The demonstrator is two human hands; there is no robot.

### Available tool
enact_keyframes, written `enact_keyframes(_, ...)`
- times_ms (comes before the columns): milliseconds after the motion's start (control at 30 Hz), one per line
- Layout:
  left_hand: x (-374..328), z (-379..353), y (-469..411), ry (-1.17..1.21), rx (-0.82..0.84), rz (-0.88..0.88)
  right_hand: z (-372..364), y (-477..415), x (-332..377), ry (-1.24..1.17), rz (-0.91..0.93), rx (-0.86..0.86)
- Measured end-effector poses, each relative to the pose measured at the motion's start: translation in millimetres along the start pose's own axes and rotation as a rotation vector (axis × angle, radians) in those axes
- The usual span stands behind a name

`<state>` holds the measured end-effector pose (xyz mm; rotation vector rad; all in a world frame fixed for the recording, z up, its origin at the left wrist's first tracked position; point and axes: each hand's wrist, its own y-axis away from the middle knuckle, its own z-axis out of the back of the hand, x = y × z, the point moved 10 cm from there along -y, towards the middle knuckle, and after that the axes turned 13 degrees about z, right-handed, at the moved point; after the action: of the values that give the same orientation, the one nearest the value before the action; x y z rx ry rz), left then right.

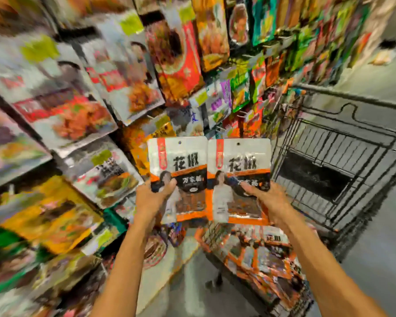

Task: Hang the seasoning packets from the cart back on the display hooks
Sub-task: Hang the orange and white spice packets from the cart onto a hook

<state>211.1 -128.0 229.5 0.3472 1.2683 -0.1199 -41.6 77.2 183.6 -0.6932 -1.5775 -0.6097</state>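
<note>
Both hands are busy here. The left hand (152, 197) grips the first packet (183, 161) by its lower left corner, thumb across the front and fingers tucked behind. The right hand (269, 201) does the same with the second packet (242, 161), thumb on the front near the lower right corner.

The two seasoning packets are the same kind: white up top, an orange band, dark at the bottom, and a little hang hole near the top edge. They're held upright side by side with their inner edges touching, up in front of the display wall (128, 72) and not on any hook.

That wall is crammed with hanging packs, but it's all smeared, so I can't make out the hooks properly. Below the right forearm a pile of packets (258, 259) with the same orange edges lies in what looks like the near end of the cart (343, 143). The cart's black wire basket rises on the right, over the grey floor (375, 259).
</note>
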Motion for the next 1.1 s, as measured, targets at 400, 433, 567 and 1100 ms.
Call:
enact_keyframes(400,-31.8,350.8,149.5,0.142,-0.533,-0.132,-305.3,117.3,116.7,-0.051,0.225,0.605)
enact_keyframes(433,-28.2,380.6,165.3,0.146,-0.576,-0.143,-330.8,135.4,120.0,-0.052,0.238,0.636)
enact_keyframes(567,-1.9,494.5,226.6,0.175,-0.676,-0.114,-431.7,218.7,125.7,-0.092,0.246,0.759)
enact_keyframes(1100,83.8,796.1,395.3,0.182,-1.159,-0.049,-733.9,446.5,115.4,-0.222,0.209,1.132)
